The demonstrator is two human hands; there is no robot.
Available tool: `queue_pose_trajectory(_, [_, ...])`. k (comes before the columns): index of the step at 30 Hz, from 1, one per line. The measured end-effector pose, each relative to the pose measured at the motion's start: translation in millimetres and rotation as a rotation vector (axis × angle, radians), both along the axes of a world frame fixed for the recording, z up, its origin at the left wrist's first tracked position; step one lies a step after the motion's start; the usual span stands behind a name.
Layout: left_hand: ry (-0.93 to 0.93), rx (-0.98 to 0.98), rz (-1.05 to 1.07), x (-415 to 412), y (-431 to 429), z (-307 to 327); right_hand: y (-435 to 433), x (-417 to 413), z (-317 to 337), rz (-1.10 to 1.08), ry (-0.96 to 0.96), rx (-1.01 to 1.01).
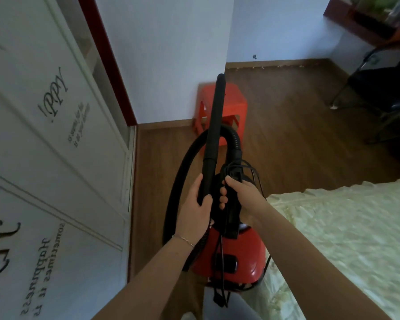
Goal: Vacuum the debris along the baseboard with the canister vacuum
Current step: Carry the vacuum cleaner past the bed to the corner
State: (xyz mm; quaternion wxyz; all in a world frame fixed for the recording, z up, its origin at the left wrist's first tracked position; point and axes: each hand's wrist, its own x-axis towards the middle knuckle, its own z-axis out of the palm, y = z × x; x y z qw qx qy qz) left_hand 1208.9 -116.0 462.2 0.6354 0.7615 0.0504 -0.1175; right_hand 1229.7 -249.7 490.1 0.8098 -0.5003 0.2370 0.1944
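Note:
A red canister vacuum [245, 252] hangs low in the middle of the head view, lifted off the wooden floor. My right hand [243, 195] grips its black carry handle together with a bundle of black cord. My left hand [195, 209] grips the lower end of the black wand [214, 125], which points up and away toward the wall corner. The black hose [183, 172] loops from the wand round to the canister's top. A wooden baseboard [277, 63] runs along the far wall, with small pale specks of debris [259, 67] beside it.
A red plastic stool [236, 100] stands by the wall corner, behind the wand. White wardrobe doors [56, 158] with lettering fill the left side. A bed with a pale quilt [344, 239] is at the right. A dark folding chair [379, 88] stands at the far right.

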Motion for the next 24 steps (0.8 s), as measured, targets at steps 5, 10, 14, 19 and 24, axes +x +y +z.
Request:
queue_pose_trajectory(5, [-0.032,0.028,-0.036,92.9,-29.6,-11.1,-30.8,81.9,-13.7,-0.058,0.023,0.032])
queue_pose_trajectory(10, [-0.044,0.073,-0.090,175.5,-61.5,-10.7,-65.7,160.2,-13.0,-0.118,0.030,0.040])
queue_pose_trajectory(14, [-0.080,0.075,-0.139,231.6,-89.2,-3.8,-91.5,215.5,-4.2,-0.143,0.013,0.034])
queue_pose_trajectory(19, [-0.099,0.094,-0.212,292.6,-120.9,-3.7,-121.4,269.9,-6.5,-0.200,0.005,0.038])
queue_pose_trajectory(24, [-0.081,0.065,-0.284,357.2,-150.6,-13.7,-152.1,322.7,-15.4,-0.287,0.028,0.036])
